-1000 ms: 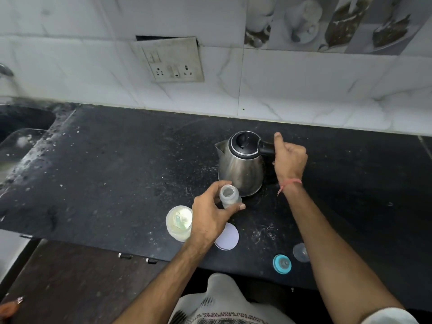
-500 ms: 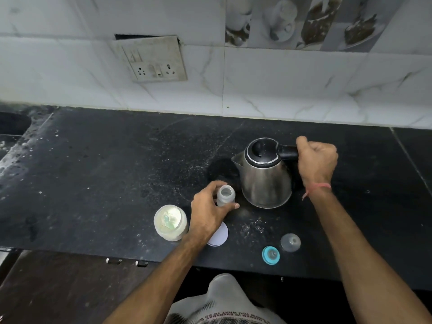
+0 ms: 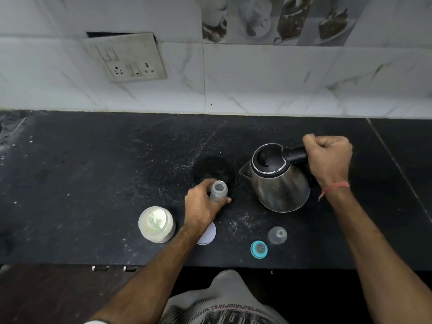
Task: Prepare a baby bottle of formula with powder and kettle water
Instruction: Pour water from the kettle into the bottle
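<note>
Steel kettle (image 3: 279,181) gripped by its black handle in my right hand (image 3: 328,160), fingers wrapped tight, spout toward the open bottle (image 3: 218,191) my left hand (image 3: 202,206) pinches upright on the counter (image 3: 93,183), ready for pouring.

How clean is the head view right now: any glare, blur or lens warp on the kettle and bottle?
Head view: dim, even light; soft reflections on the steel kettle but no blown-out glare. The bottle in the left hand and the right hand on the handle look sharp, with no motion blur. Wide-angle warp bends the wall tiles and the counter edge towards the frame borders.
</note>
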The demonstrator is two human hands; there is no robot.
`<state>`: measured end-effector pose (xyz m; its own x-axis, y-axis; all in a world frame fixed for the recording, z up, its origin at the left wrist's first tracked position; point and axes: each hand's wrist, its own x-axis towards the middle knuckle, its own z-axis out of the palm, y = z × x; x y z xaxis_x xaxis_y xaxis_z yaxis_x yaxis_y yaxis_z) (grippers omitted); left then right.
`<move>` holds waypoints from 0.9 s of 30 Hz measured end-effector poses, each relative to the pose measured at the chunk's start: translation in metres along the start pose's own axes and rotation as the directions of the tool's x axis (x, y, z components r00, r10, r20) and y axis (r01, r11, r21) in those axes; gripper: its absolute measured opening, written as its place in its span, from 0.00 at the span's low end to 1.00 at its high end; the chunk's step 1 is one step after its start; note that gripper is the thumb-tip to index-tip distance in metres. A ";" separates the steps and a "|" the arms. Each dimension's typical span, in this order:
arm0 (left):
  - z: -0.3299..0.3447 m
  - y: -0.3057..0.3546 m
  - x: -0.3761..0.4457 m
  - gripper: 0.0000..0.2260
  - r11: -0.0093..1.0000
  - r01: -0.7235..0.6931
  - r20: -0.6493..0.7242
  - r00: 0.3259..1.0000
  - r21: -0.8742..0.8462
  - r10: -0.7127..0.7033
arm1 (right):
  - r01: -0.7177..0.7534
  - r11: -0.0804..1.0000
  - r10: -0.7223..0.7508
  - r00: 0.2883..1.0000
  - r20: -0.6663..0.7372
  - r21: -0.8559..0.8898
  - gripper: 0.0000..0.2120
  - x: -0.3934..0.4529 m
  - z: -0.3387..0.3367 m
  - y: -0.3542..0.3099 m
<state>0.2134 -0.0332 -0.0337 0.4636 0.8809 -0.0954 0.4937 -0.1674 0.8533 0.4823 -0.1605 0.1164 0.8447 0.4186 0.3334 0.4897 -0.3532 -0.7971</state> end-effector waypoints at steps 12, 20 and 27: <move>0.000 0.000 0.000 0.24 1.000 0.025 0.033 0.999 0.005 -0.025 | 0.104 0.994 -0.103 0.994 0.046 -0.018 0.27 -0.004 0.013 -0.009; 0.000 0.001 0.000 0.24 1.000 0.017 0.033 0.999 0.005 -0.017 | 0.145 0.989 -0.143 0.988 0.062 -0.028 0.27 -0.003 0.020 -0.010; 0.000 0.003 -0.002 0.24 1.000 0.013 0.016 1.000 0.023 -0.014 | 0.142 0.989 -0.137 0.986 0.092 -0.041 0.27 -0.003 0.022 -0.013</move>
<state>0.2138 -0.0348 -0.0307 0.4683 0.8760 -0.1151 0.5167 -0.1658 0.8400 0.4683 -0.1391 0.1151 0.7460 0.5382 0.3922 0.6128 -0.3243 -0.7207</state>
